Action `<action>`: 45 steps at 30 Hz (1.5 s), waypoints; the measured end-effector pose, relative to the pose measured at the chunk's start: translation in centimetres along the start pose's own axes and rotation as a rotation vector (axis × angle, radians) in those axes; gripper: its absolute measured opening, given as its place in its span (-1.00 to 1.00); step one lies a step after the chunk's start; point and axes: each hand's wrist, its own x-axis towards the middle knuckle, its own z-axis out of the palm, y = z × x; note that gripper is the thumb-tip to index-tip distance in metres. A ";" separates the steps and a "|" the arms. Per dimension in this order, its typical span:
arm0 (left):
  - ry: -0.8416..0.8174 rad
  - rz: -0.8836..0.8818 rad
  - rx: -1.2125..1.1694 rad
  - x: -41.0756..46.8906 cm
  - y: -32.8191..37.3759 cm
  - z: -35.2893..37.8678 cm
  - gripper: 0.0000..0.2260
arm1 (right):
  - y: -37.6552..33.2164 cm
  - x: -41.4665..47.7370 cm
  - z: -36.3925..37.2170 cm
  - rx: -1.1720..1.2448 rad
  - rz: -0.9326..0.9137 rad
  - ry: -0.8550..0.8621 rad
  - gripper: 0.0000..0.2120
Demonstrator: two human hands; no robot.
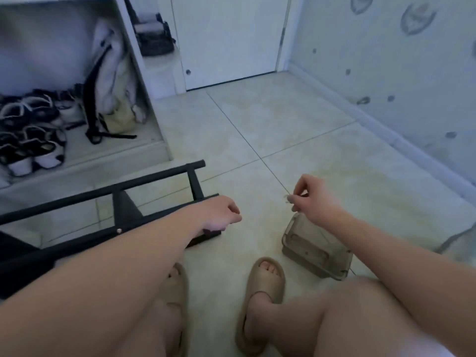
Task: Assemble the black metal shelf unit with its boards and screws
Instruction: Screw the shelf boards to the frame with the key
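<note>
Fingers, head view: my right hand (313, 199) pinches a small pale item, probably a screw, though it is too blurred to be sure; my left hand (222, 213) is curled closed over the end of the black metal frame (108, 202). Frame: one, lying on its side on the floor (283, 124) at the left edge, one screw head (119, 230) visible on it; boards not clearly seen. Clear plastic box (315, 249): one, beside my right foot. Progress, by my judgement: partly built, more screws and boards to come

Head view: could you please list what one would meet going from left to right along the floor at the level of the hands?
black metal shelf frame → left hand → right hand → translucent plastic box
</note>
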 end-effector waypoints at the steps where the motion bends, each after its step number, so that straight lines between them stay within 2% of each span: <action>1: 0.033 -0.001 -0.049 -1.8 -0.8 -0.5 -0.88 | -1.9 -0.9 0.2 0.037 -0.022 0.016 -0.77; 4: 0.141 0.015 -0.181 -5.7 -2.9 -1.2 -0.92 | -6.8 -3.1 1.1 0.126 -0.067 0.029 -0.80; 7: 0.259 0.025 -0.207 -8.7 -4.9 -1.6 -0.93 | -10.8 -4.4 2.7 0.168 -0.083 0.025 -0.84; 10: 0.286 0.023 -0.215 -11.0 -6.3 -2.5 -0.86 | -14.8 -4.7 4.1 0.270 -0.088 0.062 -0.79; 12: 0.309 0.012 -0.245 -12.0 -6.7 -3.6 -0.87 | -16.3 -5.0 5.7 0.364 -0.099 0.067 -0.84; 17: 0.412 0.035 -0.373 -13.0 -7.4 -6.5 -0.89 | -19.0 -5.5 11.0 0.374 -0.138 -0.136 -0.74; 24: 0.478 0.014 -0.306 -11.8 -9.4 -8.9 -0.87 | -20.1 -3.6 14.4 0.538 0.077 -0.037 -0.95; 31: 0.387 0.061 -0.319 -10.2 -9.6 -11.4 -0.78 | -21.4 -0.5 15.0 0.691 0.149 -0.135 -0.97; 35: 0.454 0.065 -0.325 -9.2 -8.8 -12.0 -0.84 | -22.2 0.9 14.6 0.849 0.191 -0.187 -0.92; 38: 0.585 0.010 -0.316 -8.8 -8.8 -12.4 -0.89 | -22.3 1.4 13.9 0.802 0.168 -0.234 -0.87; 41: 0.557 0.032 -0.347 -8.8 -8.9 -12.8 -0.98 | -22.3 1.4 13.6 0.727 0.149 -0.293 -0.91; 45: 0.609 0.024 -0.376 -8.9 -8.9 -13.1 -0.87 | -22.2 1.2 13.5 0.669 0.120 -0.347 -0.95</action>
